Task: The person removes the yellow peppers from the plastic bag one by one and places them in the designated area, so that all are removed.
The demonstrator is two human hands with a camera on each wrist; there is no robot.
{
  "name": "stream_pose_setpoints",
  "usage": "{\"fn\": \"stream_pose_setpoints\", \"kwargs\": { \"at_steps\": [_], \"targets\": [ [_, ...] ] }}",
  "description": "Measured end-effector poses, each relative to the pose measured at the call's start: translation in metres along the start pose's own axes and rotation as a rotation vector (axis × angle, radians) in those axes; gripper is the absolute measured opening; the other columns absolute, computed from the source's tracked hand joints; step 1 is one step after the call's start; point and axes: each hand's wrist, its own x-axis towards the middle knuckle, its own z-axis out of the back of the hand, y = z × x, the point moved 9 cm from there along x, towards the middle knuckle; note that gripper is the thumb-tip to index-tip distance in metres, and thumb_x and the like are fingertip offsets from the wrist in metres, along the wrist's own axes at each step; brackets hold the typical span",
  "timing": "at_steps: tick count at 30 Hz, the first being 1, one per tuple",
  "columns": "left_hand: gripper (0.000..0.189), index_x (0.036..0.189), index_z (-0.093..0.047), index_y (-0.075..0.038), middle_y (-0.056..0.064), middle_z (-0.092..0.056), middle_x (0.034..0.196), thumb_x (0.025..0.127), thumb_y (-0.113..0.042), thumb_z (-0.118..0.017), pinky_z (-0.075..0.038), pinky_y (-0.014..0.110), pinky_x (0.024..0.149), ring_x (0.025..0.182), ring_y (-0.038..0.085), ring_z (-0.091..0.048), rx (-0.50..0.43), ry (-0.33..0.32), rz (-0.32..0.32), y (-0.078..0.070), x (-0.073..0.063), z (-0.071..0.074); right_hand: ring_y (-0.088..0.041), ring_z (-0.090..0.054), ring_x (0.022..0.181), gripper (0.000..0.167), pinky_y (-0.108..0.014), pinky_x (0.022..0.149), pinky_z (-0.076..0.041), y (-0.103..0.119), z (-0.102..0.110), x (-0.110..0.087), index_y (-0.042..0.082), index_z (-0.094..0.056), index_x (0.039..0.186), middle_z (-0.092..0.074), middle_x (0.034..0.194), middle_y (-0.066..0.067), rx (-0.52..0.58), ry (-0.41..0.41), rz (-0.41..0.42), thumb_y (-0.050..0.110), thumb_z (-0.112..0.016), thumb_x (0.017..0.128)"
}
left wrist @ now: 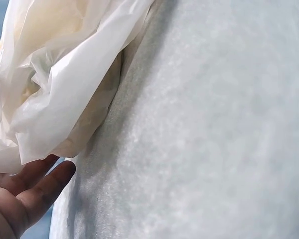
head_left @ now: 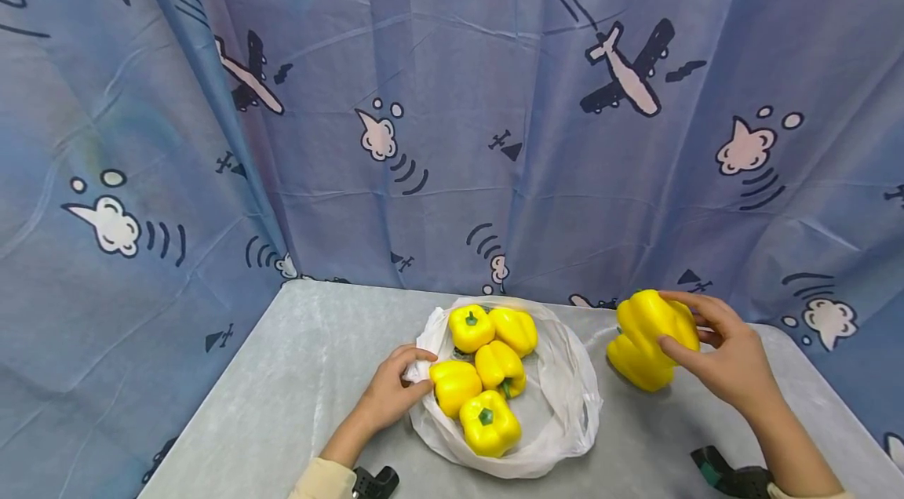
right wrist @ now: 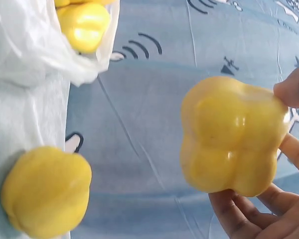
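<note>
Crinkled, thin white plastic bag (head_left: 565, 405) lies open on the grey table (head_left: 297, 373); five glossy, lobed yellow peppers (head_left: 489, 422) inside. Left hand (head_left: 390, 389) pinches its rim. Right hand (head_left: 727, 358) grips a held pepper (head_left: 653, 320) above another pepper (head_left: 636, 369) on the table. Blue printed curtain (head_left: 452, 130) behind.

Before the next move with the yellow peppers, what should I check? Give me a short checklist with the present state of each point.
1. Right hand grips a yellow bell pepper: ok.
2. That pepper is lifted above the second loose yellow pepper on the grey table: ok.
3. Left hand holds the white plastic bag's edge: ok.
4. Bag mouth open: ok.
5. Free space among the five bagged peppers: cannot tell.
</note>
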Motion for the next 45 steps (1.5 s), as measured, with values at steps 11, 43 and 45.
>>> {"fn": "stream_pose_setpoints", "kwargs": {
  "at_steps": [11,43,45],
  "targets": [
    [0.029,0.112,-0.065,-0.014,0.010,-0.054,0.131,0.083,-0.013,-0.067,-0.048,0.022,0.077,0.106,0.022,-0.055,0.006,0.001,-0.006,-0.001,-0.001,0.001,0.014,-0.042,0.083,0.056,-0.001,0.066,-0.038,-0.038,0.020,-0.003,0.012,-0.057,0.133,-0.041,0.117,0.023,-0.010,-0.047,-0.103,0.021,-0.077,0.081],
    [0.029,0.112,-0.065,-0.014,0.009,-0.054,0.131,0.083,-0.014,-0.066,-0.048,0.023,0.077,0.105,0.022,-0.055,0.016,0.003,-0.003,0.000,-0.001,0.000,-0.060,-0.041,0.113,0.067,-0.067,0.084,-0.042,-0.133,0.004,-0.012,-0.001,-0.046,0.138,-0.037,0.141,-0.037,-0.138,0.046,-0.355,0.036,-0.068,0.088],
    [0.029,0.112,-0.065,-0.015,0.009,-0.055,0.131,0.083,-0.014,-0.067,-0.048,0.023,0.077,0.105,0.021,-0.055,0.020,0.001,-0.004,0.000,0.000,0.000,-0.060,-0.040,0.115,0.068,-0.068,0.087,-0.040,-0.136,0.002,-0.013,-0.001,-0.045,0.139,-0.036,0.142,-0.037,-0.141,0.057,-0.359,0.037,-0.068,0.088]
  ]
}}
